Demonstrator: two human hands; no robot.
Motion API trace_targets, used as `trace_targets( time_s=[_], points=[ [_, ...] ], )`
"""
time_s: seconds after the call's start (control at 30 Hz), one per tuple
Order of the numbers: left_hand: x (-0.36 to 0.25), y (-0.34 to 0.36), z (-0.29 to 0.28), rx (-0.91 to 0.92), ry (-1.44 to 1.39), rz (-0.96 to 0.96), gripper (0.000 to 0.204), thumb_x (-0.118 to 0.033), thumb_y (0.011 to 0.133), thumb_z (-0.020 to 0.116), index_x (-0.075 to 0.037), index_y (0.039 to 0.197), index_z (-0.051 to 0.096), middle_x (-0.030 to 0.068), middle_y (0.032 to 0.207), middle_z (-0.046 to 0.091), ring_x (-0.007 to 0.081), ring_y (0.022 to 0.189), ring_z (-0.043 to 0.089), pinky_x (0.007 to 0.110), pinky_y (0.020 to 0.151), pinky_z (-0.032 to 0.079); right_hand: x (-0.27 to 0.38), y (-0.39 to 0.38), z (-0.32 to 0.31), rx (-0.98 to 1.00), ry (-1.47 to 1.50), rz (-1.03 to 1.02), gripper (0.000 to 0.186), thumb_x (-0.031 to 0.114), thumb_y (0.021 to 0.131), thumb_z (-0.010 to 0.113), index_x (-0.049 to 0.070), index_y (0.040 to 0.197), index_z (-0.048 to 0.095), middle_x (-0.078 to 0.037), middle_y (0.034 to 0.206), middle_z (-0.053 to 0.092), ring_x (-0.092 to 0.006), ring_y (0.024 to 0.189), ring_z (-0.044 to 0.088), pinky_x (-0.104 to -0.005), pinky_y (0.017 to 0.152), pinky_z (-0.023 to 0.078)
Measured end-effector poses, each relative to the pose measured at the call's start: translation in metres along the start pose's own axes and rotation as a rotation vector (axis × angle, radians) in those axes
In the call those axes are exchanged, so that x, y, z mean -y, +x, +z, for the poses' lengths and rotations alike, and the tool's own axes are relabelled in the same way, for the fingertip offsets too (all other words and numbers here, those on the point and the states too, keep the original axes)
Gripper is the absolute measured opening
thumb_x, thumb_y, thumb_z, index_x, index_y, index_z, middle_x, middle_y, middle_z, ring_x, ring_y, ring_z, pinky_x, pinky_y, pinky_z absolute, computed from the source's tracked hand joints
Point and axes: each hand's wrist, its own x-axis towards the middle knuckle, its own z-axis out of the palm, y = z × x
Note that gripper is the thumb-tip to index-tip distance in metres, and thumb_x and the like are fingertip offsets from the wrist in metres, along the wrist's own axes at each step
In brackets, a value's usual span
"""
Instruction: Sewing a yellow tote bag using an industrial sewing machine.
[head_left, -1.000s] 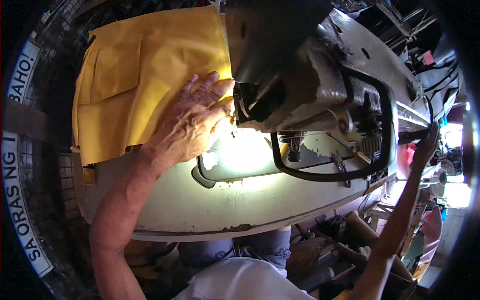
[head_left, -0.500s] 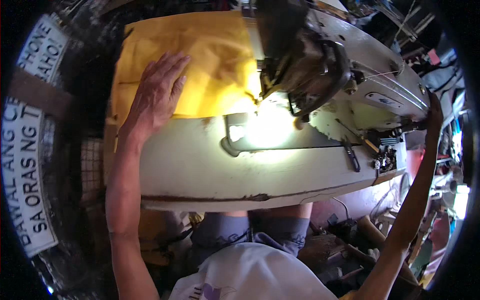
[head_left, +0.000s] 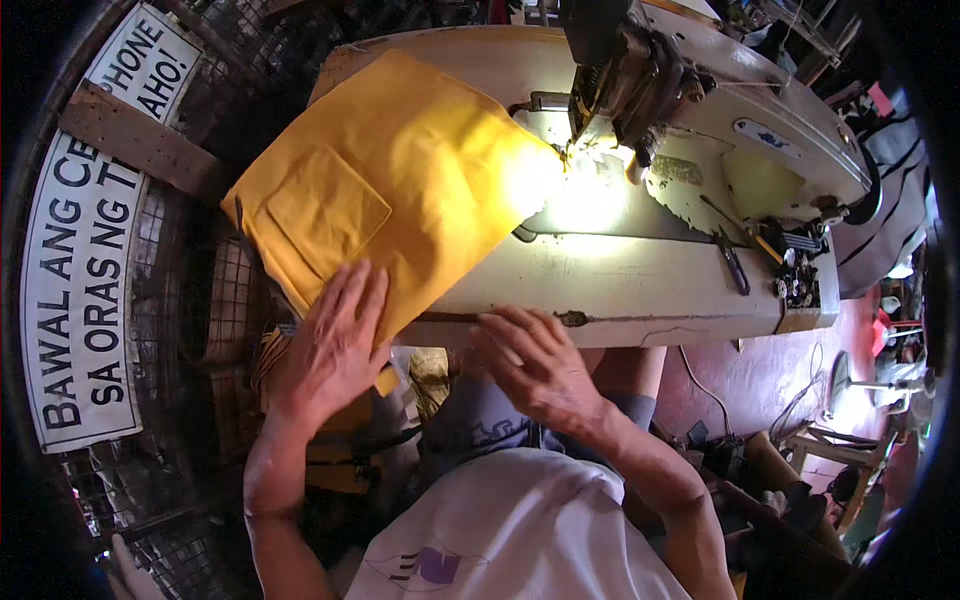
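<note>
A yellow piece of cloth (head_left: 430, 170) with a square pocket (head_left: 332, 208) lies slantwise on the sewing machine's table. Its right corner reaches toward the needle area of the sewing machine (head_left: 625, 85), under a bright light. My left hand (head_left: 340, 335) rests on the cloth's near-left edge, below the pocket, fingers stretched out on the fabric. Beside the table's front edge is my right hand (head_left: 540, 370), apart from the cloth. Its fingers are loosely bent and spread, with nothing in them.
A small pair of thread snips (head_left: 733, 262) and a yellow-handled tool (head_left: 765, 248) lie on the right of the table. Next to them sits a tray of metal bobbins and small parts (head_left: 798, 285). Wire mesh and white signs (head_left: 80, 300) stand at the left.
The cloth has turned and shifted toward me and left of the needle. My left hand has moved down to its near edge. My right hand has left the handwheel side for the front edge.
</note>
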Motion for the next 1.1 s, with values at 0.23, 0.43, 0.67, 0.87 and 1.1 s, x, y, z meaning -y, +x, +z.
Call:
trace_targets(
  time_s=[0.23,0.43,0.67,0.87,1.1],
  points=[
    [-0.038,-0.018,-0.03,0.005,-0.306,0.094,0.017,-0.016,0.092,0.059,0.001,0.094,0.059,0.0161,0.094,0.059,0.0357,0.085,0.063,0.045,0.074,0.052,0.008,-0.007,0.025,-0.104,-0.044,0.036,0.057,0.015,0.085,0.055,0.003,0.14,0.047,-0.018,0.146,0.043,-0.0361,0.14,0.038,-0.0506,0.114,0.033],
    [-0.072,0.003,-0.041,0.264,-0.524,0.51,0.023,-0.019,0.097,0.055,-0.002,0.083,0.058,0.0154,0.08,0.056,0.0353,0.071,0.062,0.044,0.063,0.052,-0.01,-0.023,0.004,0.017,-0.121,0.028,0.053,0.018,0.075,0.059,0.003,0.126,0.058,-0.018,0.135,0.053,-0.0372,0.133,0.046,-0.0526,0.114,0.033],
    [-0.083,0.128,-0.012,-0.365,-0.378,0.413,0.029,-0.027,0.097,0.056,0.0,0.107,0.063,0.0226,0.111,0.06,0.0371,0.109,0.058,0.046,0.097,0.047,-0.013,-0.048,-0.006,-0.155,-0.021,0.066,0.052,0.022,0.061,0.062,0.01,0.111,0.067,-0.015,0.124,0.058,-0.0363,0.125,0.051,-0.0544,0.112,0.037],
    [-0.079,0.152,0.036,-0.251,-0.132,0.465,0.054,-0.044,0.092,0.059,0.0,0.123,0.059,0.025,0.126,0.055,0.0461,0.135,0.039,0.057,0.117,0.024,-0.008,-0.049,-0.023,-0.12,-0.225,0.104,0.04,0.023,0.062,0.061,0.007,0.097,0.07,-0.016,0.113,0.06,-0.0333,0.114,0.055,-0.0506,0.104,0.042],
    [-0.065,0.157,0.04,-0.297,-0.128,0.557,0.055,-0.042,0.092,0.059,0.0,0.129,0.057,0.024,0.126,0.056,0.0439,0.135,0.039,0.058,0.117,0.023,0.0,-0.049,-0.033,-0.003,-0.221,0.151,0.039,0.024,0.063,0.061,-0.002,0.092,0.068,-0.019,0.11,0.059,-0.0326,0.104,0.057,-0.0441,0.095,0.047]
  ],
)
